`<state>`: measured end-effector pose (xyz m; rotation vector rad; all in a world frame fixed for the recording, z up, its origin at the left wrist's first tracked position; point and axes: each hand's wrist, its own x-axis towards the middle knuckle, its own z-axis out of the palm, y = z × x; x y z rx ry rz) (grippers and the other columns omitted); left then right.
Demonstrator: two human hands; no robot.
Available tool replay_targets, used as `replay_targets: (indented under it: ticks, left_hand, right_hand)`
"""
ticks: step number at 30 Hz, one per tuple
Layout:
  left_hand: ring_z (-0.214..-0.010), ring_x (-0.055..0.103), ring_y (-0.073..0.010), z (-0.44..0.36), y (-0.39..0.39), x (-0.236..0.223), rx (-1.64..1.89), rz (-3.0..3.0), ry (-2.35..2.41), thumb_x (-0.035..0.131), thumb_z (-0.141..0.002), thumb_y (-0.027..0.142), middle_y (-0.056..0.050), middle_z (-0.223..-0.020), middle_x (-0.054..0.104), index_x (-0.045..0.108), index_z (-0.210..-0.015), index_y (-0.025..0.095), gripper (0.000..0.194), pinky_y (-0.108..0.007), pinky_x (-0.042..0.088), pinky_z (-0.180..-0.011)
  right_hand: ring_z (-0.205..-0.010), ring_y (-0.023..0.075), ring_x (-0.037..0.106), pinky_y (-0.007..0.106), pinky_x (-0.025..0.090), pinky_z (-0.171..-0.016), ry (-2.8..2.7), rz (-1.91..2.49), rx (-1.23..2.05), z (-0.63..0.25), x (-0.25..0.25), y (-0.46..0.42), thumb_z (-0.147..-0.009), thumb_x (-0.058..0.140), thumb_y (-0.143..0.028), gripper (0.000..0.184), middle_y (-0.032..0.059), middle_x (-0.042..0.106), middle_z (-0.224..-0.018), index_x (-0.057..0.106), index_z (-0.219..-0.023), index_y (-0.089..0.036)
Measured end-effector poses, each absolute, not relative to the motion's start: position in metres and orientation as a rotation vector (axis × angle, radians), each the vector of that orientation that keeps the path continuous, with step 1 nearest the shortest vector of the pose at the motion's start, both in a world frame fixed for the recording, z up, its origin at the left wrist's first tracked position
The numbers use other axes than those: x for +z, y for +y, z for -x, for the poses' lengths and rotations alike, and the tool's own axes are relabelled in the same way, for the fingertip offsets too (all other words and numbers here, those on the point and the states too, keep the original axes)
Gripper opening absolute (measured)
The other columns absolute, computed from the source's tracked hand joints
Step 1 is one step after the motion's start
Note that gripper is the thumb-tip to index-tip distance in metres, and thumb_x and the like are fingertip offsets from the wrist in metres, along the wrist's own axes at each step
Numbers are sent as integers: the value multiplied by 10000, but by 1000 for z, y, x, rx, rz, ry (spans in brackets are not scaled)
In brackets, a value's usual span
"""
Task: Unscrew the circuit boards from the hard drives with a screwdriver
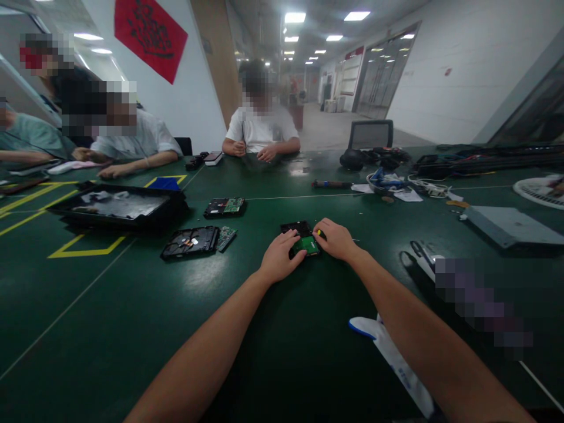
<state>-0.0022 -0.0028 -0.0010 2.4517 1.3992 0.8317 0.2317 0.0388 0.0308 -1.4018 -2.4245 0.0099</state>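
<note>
A small hard drive with a green circuit board on top lies on the dark green table in front of me. My left hand rests on its left side, fingers curled over the edge and holding it. My right hand is closed round a small tool with a yellow tip, its tip at the drive's right edge.
An opened hard drive with a loose board lies to the left, another drive behind it, and a black tray further left. A white glove lies under my right forearm. Other people sit at the far and left sides. Cables and tools clutter the right.
</note>
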Motion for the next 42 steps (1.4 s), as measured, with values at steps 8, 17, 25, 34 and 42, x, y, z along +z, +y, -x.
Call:
replay_targets:
  ticks: [8,17,25,34,42]
  left_hand:
    - [-1473,490,-276,3,-2,0,807,-2446,1406,576,-977,550,-138,-1547,561,643,-1406,157,586,-473,320,-1273]
    - [-1472,490,-281,3,-2,-1,799,-2440,1413,589,-967,567,-139,-1548,561,635,-1412,167,600,-476,323,-1272]
    - [-1479,482,-279,2,-2,-2,810,-2448,1405,599,-966,539,-140,-1551,558,635,-1403,165,575,-472,316,-1276]
    - [-1483,476,-281,2,-4,2,788,-2450,1412,585,-974,544,-142,-1557,552,626,-1409,165,578,-474,318,-1275]
    - [-1494,460,-291,3,-3,2,789,-2423,1387,618,-963,553,-134,-1577,529,620,-1413,190,579,-499,307,-1279]
  right_hand:
    - [-964,224,653,315,464,-767,-2437,1383,26,-229,26,39,-1040,526,-345,212,95,670,-1157,686,-1109,-225]
    - [-928,214,656,311,459,-754,-2440,1348,15,-230,24,42,-1033,528,-336,213,85,685,-1116,699,-1090,-223]
    - [-944,220,659,313,476,-818,-2434,1293,29,-231,22,43,-961,601,-278,156,84,708,-1079,716,-1048,-218]
    - [-946,217,661,322,488,-834,-2392,1265,60,-232,23,41,-921,605,-234,174,78,712,-1092,723,-1047,-214]
    - [-964,237,627,367,509,-868,-2225,1332,46,-236,25,45,-978,535,-291,205,109,674,-1116,703,-1054,-201]
